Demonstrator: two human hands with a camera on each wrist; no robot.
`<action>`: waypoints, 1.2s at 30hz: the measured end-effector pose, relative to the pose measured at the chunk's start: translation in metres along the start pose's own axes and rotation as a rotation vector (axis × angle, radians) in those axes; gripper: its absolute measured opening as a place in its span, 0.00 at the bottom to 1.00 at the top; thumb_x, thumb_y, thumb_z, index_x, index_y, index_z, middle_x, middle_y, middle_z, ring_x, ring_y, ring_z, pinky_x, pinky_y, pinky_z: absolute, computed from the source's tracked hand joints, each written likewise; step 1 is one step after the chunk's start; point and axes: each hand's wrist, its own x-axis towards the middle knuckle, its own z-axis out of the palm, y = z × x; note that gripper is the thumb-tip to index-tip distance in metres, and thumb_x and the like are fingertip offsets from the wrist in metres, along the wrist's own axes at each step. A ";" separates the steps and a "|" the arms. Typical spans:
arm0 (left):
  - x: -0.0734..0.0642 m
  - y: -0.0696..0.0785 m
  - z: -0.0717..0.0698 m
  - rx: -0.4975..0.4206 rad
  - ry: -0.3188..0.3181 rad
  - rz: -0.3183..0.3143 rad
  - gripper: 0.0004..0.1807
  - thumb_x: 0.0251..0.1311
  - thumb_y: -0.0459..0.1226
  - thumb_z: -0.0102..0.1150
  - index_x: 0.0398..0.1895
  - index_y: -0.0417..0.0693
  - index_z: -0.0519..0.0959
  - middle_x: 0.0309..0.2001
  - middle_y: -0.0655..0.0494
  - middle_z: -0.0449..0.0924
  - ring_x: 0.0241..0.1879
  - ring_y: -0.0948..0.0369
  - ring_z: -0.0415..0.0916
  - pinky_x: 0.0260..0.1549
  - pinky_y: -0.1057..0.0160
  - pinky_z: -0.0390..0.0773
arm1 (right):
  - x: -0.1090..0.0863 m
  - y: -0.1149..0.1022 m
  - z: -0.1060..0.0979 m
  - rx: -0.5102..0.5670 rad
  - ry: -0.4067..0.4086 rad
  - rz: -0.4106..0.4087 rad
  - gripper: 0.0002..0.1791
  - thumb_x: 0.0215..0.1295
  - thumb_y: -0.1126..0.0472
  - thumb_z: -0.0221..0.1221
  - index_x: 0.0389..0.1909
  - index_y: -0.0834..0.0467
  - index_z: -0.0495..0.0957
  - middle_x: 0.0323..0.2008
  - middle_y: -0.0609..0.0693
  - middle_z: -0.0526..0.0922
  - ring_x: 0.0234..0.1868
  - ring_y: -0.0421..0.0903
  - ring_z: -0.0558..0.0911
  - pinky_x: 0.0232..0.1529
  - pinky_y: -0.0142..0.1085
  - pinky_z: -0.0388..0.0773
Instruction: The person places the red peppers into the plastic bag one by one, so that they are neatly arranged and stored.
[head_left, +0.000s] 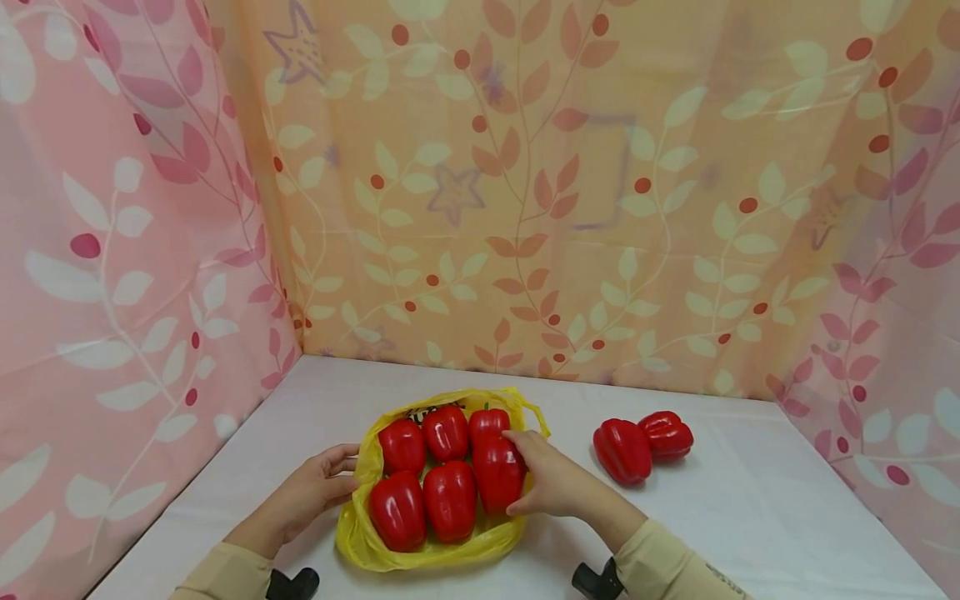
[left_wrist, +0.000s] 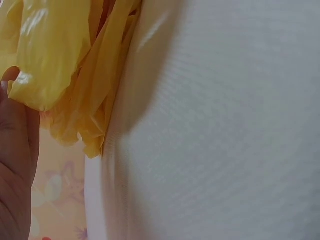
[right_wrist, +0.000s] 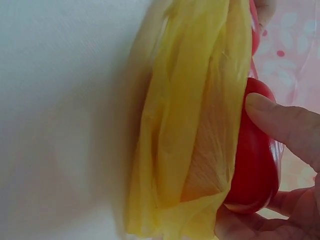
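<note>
A yellow plastic bag (head_left: 360, 550) lies wide open on the table, with several glossy red bell peppers (head_left: 450, 502) inside. My left hand (head_left: 311, 492) is at the bag's left rim, holding its edge between thumb and fingers; in the left wrist view the bag's folds (left_wrist: 50, 55) partly cover those fingers. On the bag's right side, my right hand (head_left: 558, 479) grips a red bell pepper (head_left: 497, 477), fingers over its top and thumb low on its near end. The right wrist view shows this pepper (right_wrist: 257, 155) against the bag's rim.
Two more red bell peppers, one nearer (head_left: 622, 452) and one behind it (head_left: 666, 437), lie touching on the white tabletop (head_left: 750, 500) right of the bag. Patterned curtains (head_left: 525, 208) stand behind and at both sides. Black straps (head_left: 294, 585) show near the wrists.
</note>
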 end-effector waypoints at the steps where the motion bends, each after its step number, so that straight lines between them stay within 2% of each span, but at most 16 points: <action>1: 0.000 0.000 0.000 -0.001 0.001 -0.002 0.33 0.57 0.36 0.58 0.65 0.39 0.58 0.52 0.46 0.72 0.46 0.57 0.74 0.46 0.59 0.77 | 0.000 0.000 0.000 -0.001 -0.003 0.002 0.50 0.40 0.52 0.72 0.65 0.55 0.56 0.56 0.51 0.66 0.57 0.52 0.66 0.47 0.49 0.76; 15: 0.000 0.001 0.001 0.013 0.019 -0.015 0.34 0.55 0.38 0.60 0.64 0.40 0.59 0.52 0.47 0.72 0.47 0.57 0.74 0.46 0.58 0.77 | 0.004 0.006 0.006 -0.052 -0.034 0.038 0.50 0.37 0.53 0.73 0.64 0.55 0.59 0.55 0.50 0.67 0.57 0.51 0.67 0.47 0.48 0.76; 22: -0.001 0.002 0.002 0.018 0.027 -0.022 0.34 0.55 0.38 0.60 0.64 0.41 0.60 0.52 0.47 0.72 0.47 0.57 0.74 0.46 0.58 0.77 | 0.003 0.008 0.007 -0.099 -0.059 0.000 0.48 0.37 0.52 0.74 0.62 0.58 0.62 0.55 0.50 0.70 0.56 0.49 0.68 0.52 0.48 0.73; 36: 0.000 0.001 0.002 0.018 0.028 -0.019 0.34 0.55 0.38 0.60 0.64 0.41 0.60 0.51 0.48 0.73 0.47 0.57 0.74 0.46 0.58 0.77 | 0.002 0.004 0.006 -0.133 -0.107 0.017 0.48 0.35 0.48 0.74 0.62 0.55 0.64 0.46 0.46 0.73 0.49 0.46 0.72 0.44 0.43 0.78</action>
